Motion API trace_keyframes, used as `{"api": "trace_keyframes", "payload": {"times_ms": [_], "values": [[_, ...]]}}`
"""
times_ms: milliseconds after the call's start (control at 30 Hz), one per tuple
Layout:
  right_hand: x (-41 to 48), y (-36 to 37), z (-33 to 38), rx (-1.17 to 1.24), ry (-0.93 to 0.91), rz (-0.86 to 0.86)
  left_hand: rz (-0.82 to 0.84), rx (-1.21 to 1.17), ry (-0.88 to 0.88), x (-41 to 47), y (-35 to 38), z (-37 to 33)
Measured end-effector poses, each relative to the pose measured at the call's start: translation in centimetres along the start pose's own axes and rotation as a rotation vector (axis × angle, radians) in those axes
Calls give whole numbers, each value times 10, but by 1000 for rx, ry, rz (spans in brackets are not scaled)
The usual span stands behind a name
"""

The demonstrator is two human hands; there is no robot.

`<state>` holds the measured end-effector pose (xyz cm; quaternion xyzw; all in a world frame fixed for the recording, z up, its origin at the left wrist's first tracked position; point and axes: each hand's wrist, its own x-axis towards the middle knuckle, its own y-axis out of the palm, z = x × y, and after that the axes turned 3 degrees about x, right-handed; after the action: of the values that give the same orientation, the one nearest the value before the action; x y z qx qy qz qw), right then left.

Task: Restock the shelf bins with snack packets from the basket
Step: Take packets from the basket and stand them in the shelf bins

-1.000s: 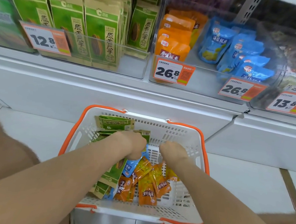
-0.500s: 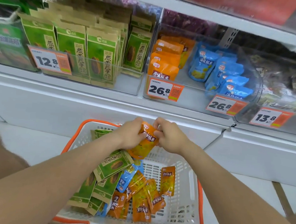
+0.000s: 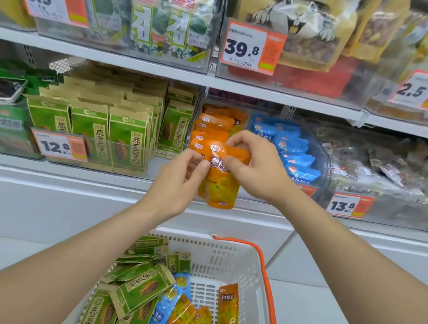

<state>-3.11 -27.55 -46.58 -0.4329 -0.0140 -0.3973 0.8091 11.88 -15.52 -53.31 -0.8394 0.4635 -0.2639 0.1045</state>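
An orange snack packet [image 3: 220, 186] hangs upright in front of the clear bin of orange packets [image 3: 215, 126]. My left hand [image 3: 180, 179] pinches its upper left side and my right hand [image 3: 255, 166] pinches its upper right corner. Below, the white basket with orange handles [image 3: 256, 278] holds several green seed packets [image 3: 140, 290], blue packets [image 3: 166, 306] and orange packets [image 3: 227, 309].
Green seed packets [image 3: 90, 129] fill the bin to the left, blue packets [image 3: 291, 151] the bin to the right. Price tags read 12.8 [image 3: 57, 145] and 13.8 [image 3: 347, 206]. An upper shelf [image 3: 164, 71] carries seaweed and nut bags. White floor tiles surround the basket.
Both hands have lifted one orange packet out of the basket and up to the front of the orange bin. The view has tilted upward, showing the upper shelf.
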Motion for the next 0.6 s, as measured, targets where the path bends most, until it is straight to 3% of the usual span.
{"api": "trace_keyframes", "payload": {"times_ms": [100,200,400,600], "values": [[16,-21,6,-13,35,-294,-159,297,180,15,-8,-14],[29,-28,1,-125,125,-471,-159,587,314,36,-14,-14],[53,-3,-29,-467,238,-303,-34,803,307,66,-6,-16],[94,9,-42,-431,429,-289,171,904,111,120,8,-26]]}}
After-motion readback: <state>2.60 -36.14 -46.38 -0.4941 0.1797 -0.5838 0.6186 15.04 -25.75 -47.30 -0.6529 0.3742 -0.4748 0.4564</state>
